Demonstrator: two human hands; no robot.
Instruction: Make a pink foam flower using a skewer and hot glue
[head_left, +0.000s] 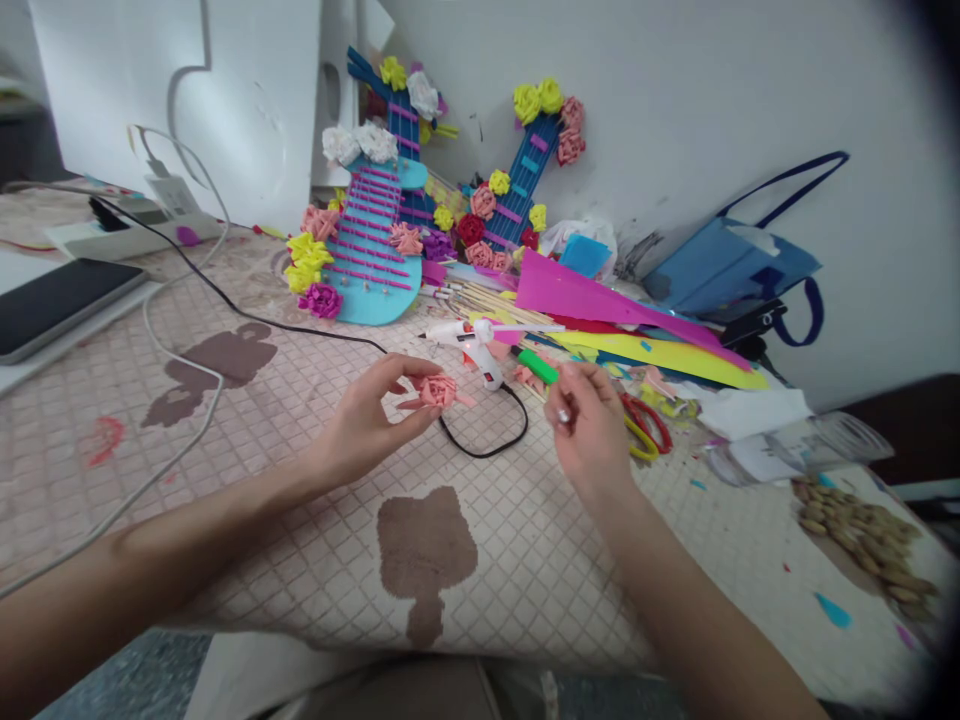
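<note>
A pink paper flower (436,392) is pinched between the thumb and fingers of my left hand (367,415), above the quilted cloth. My right hand (592,425) has its fingers curled round the end of a green marker (537,365), whose dark tip points up and to the left. Between the hands and a little beyond them, a white hot glue gun (466,338) lies on its side with a glue stick in its back. Its black cord loops close to the flower. Red and yellow scissors (646,425) rest just right of my right hand.
Toy paper guitars (371,245) with paper flowers lean at the back. Coloured sheets (615,310) and thin sticks are piled behind my right hand. A phone (67,305) and a power strip (142,232) lie left; a blue bag (739,265) and peanuts (862,535) are right.
</note>
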